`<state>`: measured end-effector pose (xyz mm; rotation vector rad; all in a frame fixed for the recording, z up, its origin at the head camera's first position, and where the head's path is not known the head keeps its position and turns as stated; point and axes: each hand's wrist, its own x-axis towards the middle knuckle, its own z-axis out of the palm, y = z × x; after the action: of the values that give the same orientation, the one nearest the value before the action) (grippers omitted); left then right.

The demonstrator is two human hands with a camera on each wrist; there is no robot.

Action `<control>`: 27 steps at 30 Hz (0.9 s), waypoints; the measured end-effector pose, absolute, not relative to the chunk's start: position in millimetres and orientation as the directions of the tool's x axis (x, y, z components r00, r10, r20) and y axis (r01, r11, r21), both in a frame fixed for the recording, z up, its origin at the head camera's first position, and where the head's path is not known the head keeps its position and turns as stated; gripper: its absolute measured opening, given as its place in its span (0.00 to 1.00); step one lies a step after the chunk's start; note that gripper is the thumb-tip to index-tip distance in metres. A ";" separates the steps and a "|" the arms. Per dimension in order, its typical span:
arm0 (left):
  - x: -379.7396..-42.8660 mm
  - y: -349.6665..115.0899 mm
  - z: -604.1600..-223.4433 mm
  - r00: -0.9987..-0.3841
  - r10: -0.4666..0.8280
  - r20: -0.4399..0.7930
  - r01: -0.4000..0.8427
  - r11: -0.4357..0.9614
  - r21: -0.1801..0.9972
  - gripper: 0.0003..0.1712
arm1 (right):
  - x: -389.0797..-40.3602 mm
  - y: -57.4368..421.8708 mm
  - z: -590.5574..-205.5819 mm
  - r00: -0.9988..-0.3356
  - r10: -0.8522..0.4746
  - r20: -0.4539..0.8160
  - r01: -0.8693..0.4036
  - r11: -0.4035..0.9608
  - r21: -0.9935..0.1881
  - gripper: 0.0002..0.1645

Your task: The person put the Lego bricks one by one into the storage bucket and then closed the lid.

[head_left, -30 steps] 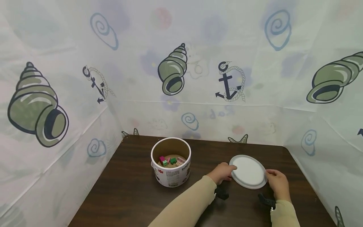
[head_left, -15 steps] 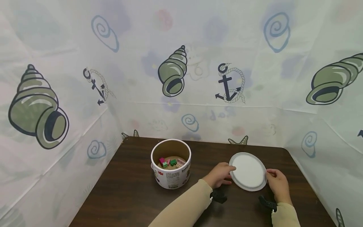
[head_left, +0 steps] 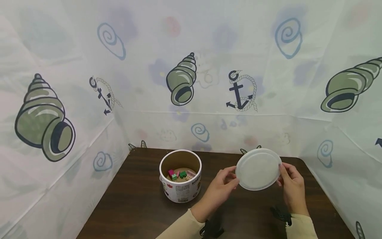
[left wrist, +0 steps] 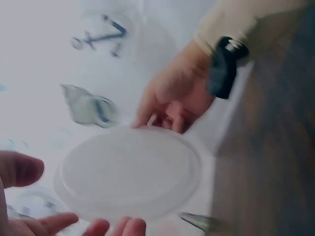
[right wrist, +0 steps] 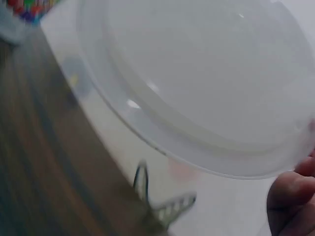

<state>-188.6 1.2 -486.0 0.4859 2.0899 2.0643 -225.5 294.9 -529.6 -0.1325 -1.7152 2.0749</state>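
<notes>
A round white lid [head_left: 258, 169], raised and tilted above the table, faces me in the head view. My right hand [head_left: 293, 186] pinches its right edge, thumb in front and fingers behind; this hand [left wrist: 177, 91] also shows at the lid [left wrist: 128, 167] in the left wrist view. My left hand [head_left: 219, 187] is at the lid's left edge, thumb and fingers spread apart around it. In the left wrist view its fingers [left wrist: 98, 227] look loose, and contact with the rim is hard to tell. The right wrist view shows the lid [right wrist: 206, 73] close up.
On the dark wooden table [head_left: 131, 199] stands an uncovered white printed bucket [head_left: 182, 192], left of my hands. Several small pink and green toy blocks [head_left: 182, 174] lie inside it. A shell-and-anchor patterned sheet [head_left: 209, 39] encloses the table's back and sides.
The lid has risen from the table and tilted up toward me, its position shifting slightly left. My left hand has turned and its fingers have spread; the right hand has risen with the lid.
</notes>
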 end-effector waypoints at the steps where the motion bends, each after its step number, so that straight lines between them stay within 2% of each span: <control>1: -183.5 -4.4 -479.3 -0.931 0.344 0.121 0.125 -0.012 0.992 0.28 | -222.8 289.3 -523.2 -0.893 0.393 0.219 -0.297 -0.149 -0.943 0.18; 7: -156.5 -40.2 -440.2 -0.910 0.389 0.140 0.098 -0.125 0.987 0.28 | -207.0 254.8 -487.8 -0.863 0.390 0.323 -0.438 -0.256 -0.862 0.14; 11: -150.9 -67.2 -423.0 -0.891 0.423 0.168 0.122 -0.134 0.983 0.29 | -201.0 233.4 -469.7 -0.824 0.361 0.437 -0.548 -0.314 -0.775 0.09; 14: -150.5 -90.6 -413.3 -0.886 0.423 0.190 0.162 -0.101 0.982 0.28 | -199.4 214.4 -460.1 -0.789 0.317 0.525 -0.611 -0.326 -0.721 0.09; 19: -151.4 -126.3 -399.4 -0.905 0.376 0.199 0.196 -0.047 0.980 0.27 | -205.1 178.0 -453.6 -0.722 0.213 0.658 -0.679 -0.400 -0.616 0.11; 22: -155.7 -141.9 -394.9 -0.916 0.352 0.194 0.187 -0.054 0.981 0.27 | -209.5 157.8 -456.6 -0.694 0.162 0.701 -0.693 -0.413 -0.590 0.13; 27: -165.7 -165.6 -395.0 -0.968 0.206 0.146 0.141 -0.040 0.989 0.22 | -211.3 128.6 -469.4 -0.709 0.031 0.704 -0.663 -0.369 -0.651 0.17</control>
<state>-165.7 -165.6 -395.0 0.3880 2.1440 2.1991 -211.3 128.6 -469.4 0.8465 -1.4178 2.1182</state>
